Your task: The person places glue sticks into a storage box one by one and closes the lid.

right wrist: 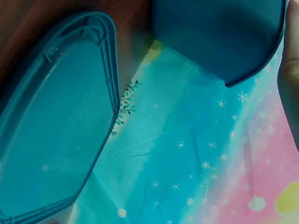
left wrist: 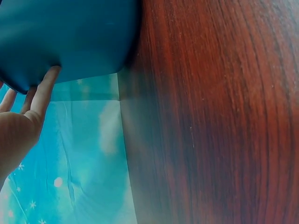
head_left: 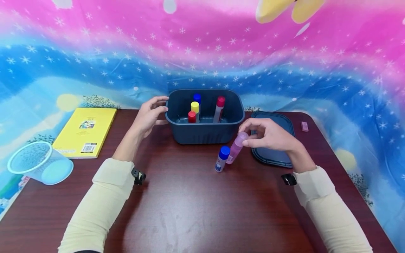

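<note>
A dark blue-grey plastic bin (head_left: 207, 135) stands at the back of the table. Inside it, several glue sticks stand upright: one blue-capped (head_left: 197, 97), one yellow-capped (head_left: 194, 107), and two red-capped, the taller one (head_left: 220, 102) on the right. My left hand (head_left: 148, 117) touches the bin's left end, fingers extended against its wall and rim; the left wrist view shows a finger (left wrist: 46, 88) on the outside wall. With thumb and fingers, my right hand (head_left: 267, 133) pinches a tilted pink glue stick (head_left: 235, 149) by its cap. Right beside that stands a blue-capped glue stick (head_left: 223, 160).
The bin's lid (head_left: 272, 160) lies right of it, partly under my right hand in the head view. A pink eraser-like block (head_left: 304, 126) is at the far right. On the left are a yellow book (head_left: 85, 133) and a light-blue mesh cup (head_left: 58, 172) on its side.
</note>
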### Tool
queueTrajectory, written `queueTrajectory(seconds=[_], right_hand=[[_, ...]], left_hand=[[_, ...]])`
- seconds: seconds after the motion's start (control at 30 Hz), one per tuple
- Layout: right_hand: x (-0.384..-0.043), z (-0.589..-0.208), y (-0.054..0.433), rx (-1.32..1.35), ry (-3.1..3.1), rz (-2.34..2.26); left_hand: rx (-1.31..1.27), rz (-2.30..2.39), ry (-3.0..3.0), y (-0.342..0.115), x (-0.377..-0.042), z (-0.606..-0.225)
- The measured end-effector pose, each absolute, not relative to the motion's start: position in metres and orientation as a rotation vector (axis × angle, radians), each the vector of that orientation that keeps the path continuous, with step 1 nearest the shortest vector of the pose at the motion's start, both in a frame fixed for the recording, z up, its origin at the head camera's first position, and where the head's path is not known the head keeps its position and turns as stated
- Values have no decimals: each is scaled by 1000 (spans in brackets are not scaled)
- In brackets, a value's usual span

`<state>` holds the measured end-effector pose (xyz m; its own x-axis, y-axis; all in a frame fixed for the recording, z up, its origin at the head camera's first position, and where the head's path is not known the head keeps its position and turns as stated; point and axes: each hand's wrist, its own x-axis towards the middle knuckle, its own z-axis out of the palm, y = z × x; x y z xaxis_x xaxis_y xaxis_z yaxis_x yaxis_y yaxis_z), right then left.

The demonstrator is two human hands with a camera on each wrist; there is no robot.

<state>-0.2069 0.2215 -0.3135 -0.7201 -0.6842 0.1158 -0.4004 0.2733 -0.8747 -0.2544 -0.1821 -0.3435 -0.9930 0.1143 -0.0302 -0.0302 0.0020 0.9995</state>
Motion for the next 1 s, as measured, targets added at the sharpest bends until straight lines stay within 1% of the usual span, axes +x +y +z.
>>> queueTrajectory(seconds=[0.43, 1.0], right_hand=[[-214, -311, 217, -1102, 2272, -1669], [-219, -302, 201, -1148, 2149, -1959]], left_hand=[[71, 2152, 2144, -182, -256, -343], [52, 2172, 2128, -181, -255, -345]])
